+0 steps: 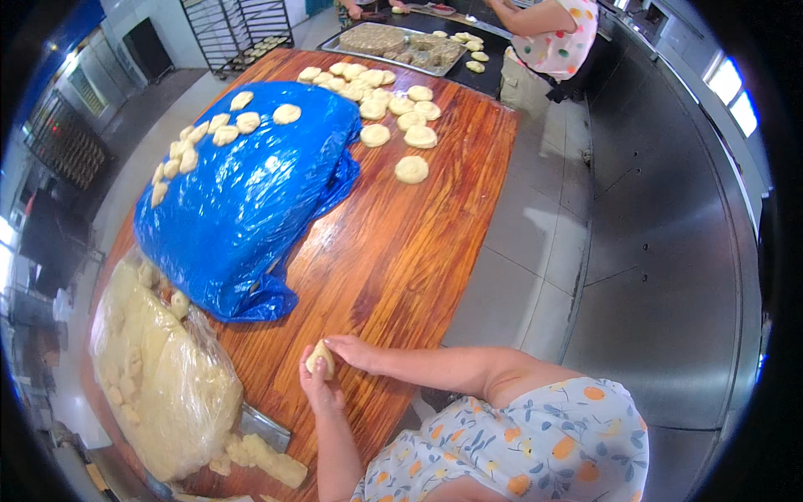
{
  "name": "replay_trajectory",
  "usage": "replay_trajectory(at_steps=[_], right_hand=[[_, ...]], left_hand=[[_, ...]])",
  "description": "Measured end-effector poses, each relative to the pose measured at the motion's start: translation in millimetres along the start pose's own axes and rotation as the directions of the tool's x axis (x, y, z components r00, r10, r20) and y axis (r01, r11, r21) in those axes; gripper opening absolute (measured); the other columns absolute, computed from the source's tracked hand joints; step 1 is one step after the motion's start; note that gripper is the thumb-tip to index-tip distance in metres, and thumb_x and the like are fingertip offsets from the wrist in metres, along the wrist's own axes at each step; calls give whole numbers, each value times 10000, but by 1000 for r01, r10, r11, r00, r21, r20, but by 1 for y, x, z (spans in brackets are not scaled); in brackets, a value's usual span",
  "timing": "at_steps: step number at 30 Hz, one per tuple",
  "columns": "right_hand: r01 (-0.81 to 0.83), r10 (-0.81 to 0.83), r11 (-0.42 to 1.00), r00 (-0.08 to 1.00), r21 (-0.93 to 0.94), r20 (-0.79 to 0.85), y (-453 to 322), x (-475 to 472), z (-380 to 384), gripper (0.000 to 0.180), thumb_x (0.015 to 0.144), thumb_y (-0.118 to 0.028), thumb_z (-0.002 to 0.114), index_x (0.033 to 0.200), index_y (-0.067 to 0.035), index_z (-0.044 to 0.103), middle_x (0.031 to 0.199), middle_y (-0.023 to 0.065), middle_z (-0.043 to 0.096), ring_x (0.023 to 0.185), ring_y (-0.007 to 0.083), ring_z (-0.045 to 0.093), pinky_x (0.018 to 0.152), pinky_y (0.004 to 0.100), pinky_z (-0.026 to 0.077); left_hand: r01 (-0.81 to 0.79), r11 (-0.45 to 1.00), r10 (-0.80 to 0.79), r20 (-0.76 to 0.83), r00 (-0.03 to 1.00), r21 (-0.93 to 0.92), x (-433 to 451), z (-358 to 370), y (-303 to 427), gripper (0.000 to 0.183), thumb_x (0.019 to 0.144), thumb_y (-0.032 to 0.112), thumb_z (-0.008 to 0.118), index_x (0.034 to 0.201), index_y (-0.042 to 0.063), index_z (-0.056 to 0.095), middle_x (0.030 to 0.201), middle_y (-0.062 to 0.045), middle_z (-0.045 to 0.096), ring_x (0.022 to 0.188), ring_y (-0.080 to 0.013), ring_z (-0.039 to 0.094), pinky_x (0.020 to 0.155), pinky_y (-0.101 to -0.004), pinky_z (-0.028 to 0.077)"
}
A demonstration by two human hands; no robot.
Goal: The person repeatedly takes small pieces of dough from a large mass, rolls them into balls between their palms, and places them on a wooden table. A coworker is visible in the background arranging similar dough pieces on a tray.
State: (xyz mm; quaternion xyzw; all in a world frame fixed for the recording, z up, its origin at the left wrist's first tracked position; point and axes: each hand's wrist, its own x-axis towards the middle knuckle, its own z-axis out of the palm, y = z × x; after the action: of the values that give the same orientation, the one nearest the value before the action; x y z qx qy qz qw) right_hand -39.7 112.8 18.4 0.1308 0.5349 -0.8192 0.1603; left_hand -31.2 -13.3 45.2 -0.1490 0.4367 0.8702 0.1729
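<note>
A small piece of pale dough (320, 363) is held above the near part of the wooden table (351, 270). My left hand (321, 388) cups it from below and the left, thumb across its front. The fingers of my right hand (351, 351) press on its upper right side. To the left lies a large mass of dough (157, 376) under clear plastic film. In front of it rest a torn strip of dough (270, 459) and a metal scraper (266, 427).
A blue plastic sheet (251, 188) covers a big mound, with several dough pieces (237, 128) on top. Flattened dough rounds (411, 169) lie at the table's far end. Beyond are a metal tray (370, 53) of brown crumbly filling and a person (552, 31). A rack (238, 31) stands far left.
</note>
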Motion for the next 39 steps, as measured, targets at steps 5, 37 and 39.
replay_trajectory(at_steps=[5, 37, 39], right_hand=[[-3, 95, 879, 981, 478, -169, -1, -3, -37, 393, 1024, -307, 459, 1204, -1, 627, 1137, 85, 660, 1029, 143, 580, 895, 302, 463], [567, -556, 709, 815, -418, 162, 63, -29, -1, 426, 1021, -250, 412, 1339, 24, 492, 1393, 200, 483, 1311, 321, 441, 1102, 388, 325], [596, -556, 719, 802, -358, 218, 54, -18, -6, 481, 1016, -268, 416, 1392, 32, 432, 1444, 206, 439, 1370, 333, 384, 1145, 398, 274]], left_hand=[[-44, 993, 20, 216, 976, 106, -15, 37, -50, 477, 908, 120, 646, 1349, 25, 491, 1384, -140, 512, 1278, -264, 493, 1088, -391, 387], [-615, 384, 615, 306, 727, 689, 35, -28, -52, 616, 1044, 392, 298, 1514, -2, 243, 1599, -184, 177, 1478, -308, 174, 1196, -430, 144], [-538, 607, 540, 193, 819, 585, 15, -19, -73, 709, 1036, 482, 263, 1526, -24, 187, 1608, -193, 139, 1481, -315, 165, 1197, -435, 135]])
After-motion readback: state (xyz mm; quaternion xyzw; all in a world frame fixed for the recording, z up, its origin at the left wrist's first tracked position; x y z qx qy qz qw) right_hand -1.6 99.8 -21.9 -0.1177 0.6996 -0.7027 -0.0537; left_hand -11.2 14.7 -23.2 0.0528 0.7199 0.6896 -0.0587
